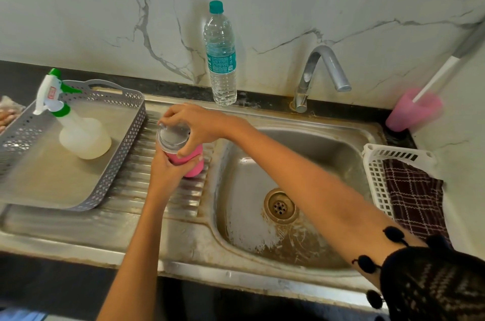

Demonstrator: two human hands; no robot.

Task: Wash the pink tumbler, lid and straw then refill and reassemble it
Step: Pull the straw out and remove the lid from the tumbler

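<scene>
The pink tumbler (194,163) stands on the ribbed steel drainboard (162,197) left of the sink basin. My left hand (168,165) grips its pink body from the near side. A clear lid (172,138) sits on top, and my right hand (193,123) holds that lid from above, fingers curled round its rim. No straw shows in the lid. A white rod (433,79), possibly the straw, leans in a pink cup (412,112) at the back right corner.
A grey perforated tray (115,163) at left holds a spray bottle (78,129). A clear water bottle (221,58) stands against the marble wall. The tap (325,68) arches over the sink basin (301,163). A white basket (378,176) with a checked cloth (414,197) is at right.
</scene>
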